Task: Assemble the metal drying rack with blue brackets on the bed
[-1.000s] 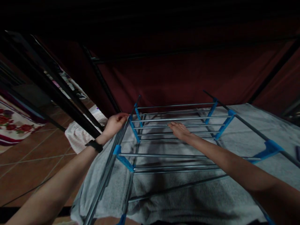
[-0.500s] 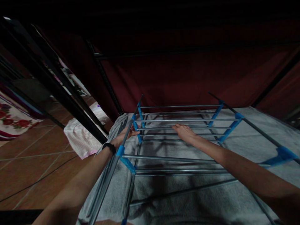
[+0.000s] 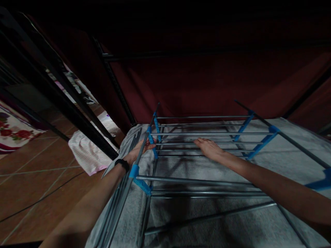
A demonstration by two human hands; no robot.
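Observation:
A rack of grey metal rods and blue plastic connectors, like a clothes drying rack (image 3: 196, 179), lies in front of me. My left hand (image 3: 141, 150), with a black band on the wrist, reaches past the left side pole. Its fingers are closed on a blue connector (image 3: 152, 140) where the cross rods end. Further right, my right hand (image 3: 210, 148) holds a thin metal rod (image 3: 178, 140) around its middle, palm down. The fingertips of that hand are partly hidden behind the rod.
Beneath the rack spreads a grey cloth (image 3: 186, 215). Several loose rods (image 3: 115, 210) lie along its left side. Dark red fabric (image 3: 201, 82) hangs behind on a black frame. A striped cloth (image 3: 89, 148) rests on the tiled floor (image 3: 38, 193), where a thin cable runs.
The rack and both hands sit slightly further right in the view. Each hand keeps its place on the rack.

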